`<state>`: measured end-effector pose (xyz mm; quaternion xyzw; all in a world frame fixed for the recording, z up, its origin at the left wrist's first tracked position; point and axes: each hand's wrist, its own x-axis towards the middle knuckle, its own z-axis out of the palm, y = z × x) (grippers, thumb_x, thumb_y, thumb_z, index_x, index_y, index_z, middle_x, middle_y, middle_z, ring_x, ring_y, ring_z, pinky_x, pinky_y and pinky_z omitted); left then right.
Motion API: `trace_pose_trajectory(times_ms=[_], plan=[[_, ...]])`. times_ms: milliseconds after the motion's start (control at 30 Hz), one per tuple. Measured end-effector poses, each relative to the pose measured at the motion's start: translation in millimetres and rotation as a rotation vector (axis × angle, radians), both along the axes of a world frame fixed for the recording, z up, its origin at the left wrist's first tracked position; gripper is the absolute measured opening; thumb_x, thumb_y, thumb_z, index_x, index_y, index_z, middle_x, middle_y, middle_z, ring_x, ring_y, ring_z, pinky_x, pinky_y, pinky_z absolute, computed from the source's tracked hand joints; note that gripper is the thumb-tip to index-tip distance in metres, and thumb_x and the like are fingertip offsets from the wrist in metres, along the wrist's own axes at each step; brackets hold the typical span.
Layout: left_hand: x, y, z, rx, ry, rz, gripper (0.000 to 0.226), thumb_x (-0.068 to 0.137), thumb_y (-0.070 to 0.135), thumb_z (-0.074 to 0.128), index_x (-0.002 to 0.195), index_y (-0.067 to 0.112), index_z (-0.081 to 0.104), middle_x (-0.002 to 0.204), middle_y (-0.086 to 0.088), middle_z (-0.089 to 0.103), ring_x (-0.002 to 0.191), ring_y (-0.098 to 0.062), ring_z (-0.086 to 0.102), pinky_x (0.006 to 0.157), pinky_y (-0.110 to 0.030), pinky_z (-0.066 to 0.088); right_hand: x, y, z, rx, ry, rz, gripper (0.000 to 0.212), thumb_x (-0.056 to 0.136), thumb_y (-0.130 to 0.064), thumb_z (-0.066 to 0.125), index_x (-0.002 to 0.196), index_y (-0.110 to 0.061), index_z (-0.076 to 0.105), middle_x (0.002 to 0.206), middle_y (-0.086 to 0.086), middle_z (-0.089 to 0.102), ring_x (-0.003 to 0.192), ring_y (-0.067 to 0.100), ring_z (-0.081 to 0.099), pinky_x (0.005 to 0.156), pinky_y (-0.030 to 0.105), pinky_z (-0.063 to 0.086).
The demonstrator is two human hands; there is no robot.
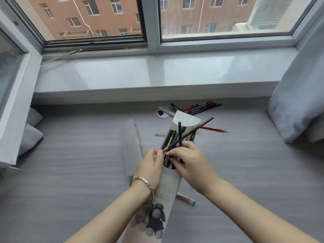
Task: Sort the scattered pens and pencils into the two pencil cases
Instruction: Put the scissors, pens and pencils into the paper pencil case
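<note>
A long pale pencil case with a bear print lies open in the middle of the grey desk, several dark pens inside it. My left hand grips the case's left edge and pinches pen ends at its opening. My right hand pinches two dark pencils that stick up and out of the case. A second, translucent pencil case lies just left of it. A pile of markers lies at the back, a red pencil to the right, a red pen near my right forearm.
A round desk grommet sits by the marker pile, with a white pen across it. A clear pen lies left of the case's flap. The window sill runs behind the desk; a curtain hangs at the right.
</note>
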<state>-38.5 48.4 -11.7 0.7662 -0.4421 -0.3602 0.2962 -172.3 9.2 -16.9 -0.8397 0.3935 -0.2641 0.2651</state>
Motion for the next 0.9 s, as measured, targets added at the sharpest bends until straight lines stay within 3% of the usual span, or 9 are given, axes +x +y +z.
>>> trace_pose_trajectory(times_ms=[100,200,267,333,433,500,567,700,900], plan=[[-2,-1,0,-0.024,0.027,0.053,0.027,0.097,0.031,0.034,0.080,0.015,0.047,0.064,0.005,0.051,0.071,-0.023,0.049,0.066,-0.030,0.034,-1,3,0,-0.142,0.045,-0.046,0.024,0.082,-0.026,0.047,0.090,-0.019,0.068,0.096,-0.007,0.072,0.110,0.029,0.055,0.096,0.037,0.041],[-1,-1,-2,-0.053,0.032,0.087,0.030,0.097,0.030,0.033,0.080,0.013,0.049,0.078,-0.014,0.065,0.080,-0.031,0.058,0.071,-0.034,0.041,-5,0,5,-0.193,-0.023,-0.119,0.018,0.080,-0.021,0.051,0.085,-0.018,0.069,0.090,-0.006,0.071,0.108,0.022,0.054,0.094,0.030,0.040],[0,0,-2,-0.076,0.029,0.088,0.030,0.097,0.030,0.032,0.080,0.012,0.050,0.082,-0.018,0.067,0.080,-0.031,0.060,0.071,-0.036,0.044,-9,-9,11,-0.116,-0.171,-0.172,0.017,0.080,-0.017,0.053,0.085,-0.016,0.069,0.085,-0.003,0.069,0.097,0.007,0.055,0.088,0.020,0.042],[1,0,-1,-0.088,0.026,0.064,0.030,0.097,0.029,0.032,0.074,0.017,0.047,0.071,-0.010,0.062,0.069,-0.024,0.055,0.064,-0.033,0.041,-11,-19,18,-0.015,-0.313,-0.300,0.014,0.082,-0.011,0.056,0.090,-0.017,0.066,0.085,-0.005,0.059,0.083,-0.007,0.051,0.076,0.007,0.040],[1,1,-1,-0.089,0.004,0.035,0.032,0.098,0.028,0.032,0.068,0.023,0.041,0.059,0.005,0.047,0.058,-0.013,0.044,0.055,-0.026,0.034,-14,-40,33,0.317,-0.476,-0.611,0.029,0.087,-0.017,0.058,0.114,-0.023,0.049,0.096,-0.005,0.048,0.074,-0.001,0.048,0.064,0.008,0.041],[1,2,-3,-0.078,-0.006,0.010,0.031,0.098,0.029,0.032,0.069,0.022,0.041,0.060,0.005,0.046,0.057,-0.012,0.043,0.055,-0.027,0.033,-18,-56,38,0.585,-0.558,-0.681,0.050,0.088,-0.028,0.056,0.132,-0.019,0.034,0.110,0.000,0.051,0.082,0.003,0.053,0.072,0.011,0.044],[2,2,-4,-0.064,0.000,-0.029,0.031,0.098,0.029,0.032,0.070,0.022,0.042,0.061,0.003,0.046,0.057,-0.014,0.042,0.054,-0.028,0.032,-20,-70,36,0.709,-0.617,-0.691,0.055,0.088,-0.028,0.057,0.136,-0.016,0.031,0.109,0.003,0.058,0.087,0.012,0.057,0.077,0.024,0.048],[2,2,-3,-0.059,-0.014,-0.076,0.030,0.097,0.030,0.033,0.068,0.028,0.042,0.060,0.004,0.046,0.058,-0.015,0.043,0.057,-0.030,0.033,-20,-81,33,0.719,-0.726,-0.716,0.028,0.091,-0.009,0.053,0.118,-0.002,0.052,0.075,0.001,0.062,0.051,0.002,0.048,0.045,0.011,0.041],[5,1,0,-0.050,-0.023,-0.056,0.034,0.098,0.028,0.032,0.065,0.028,0.040,0.059,0.008,0.046,0.057,-0.007,0.043,0.055,-0.022,0.033,-22,-76,39,0.722,-0.673,-0.543,0.023,0.092,-0.004,0.049,0.113,-0.002,0.056,0.068,0.004,0.059,0.042,0.001,0.042,0.039,0.011,0.035]])
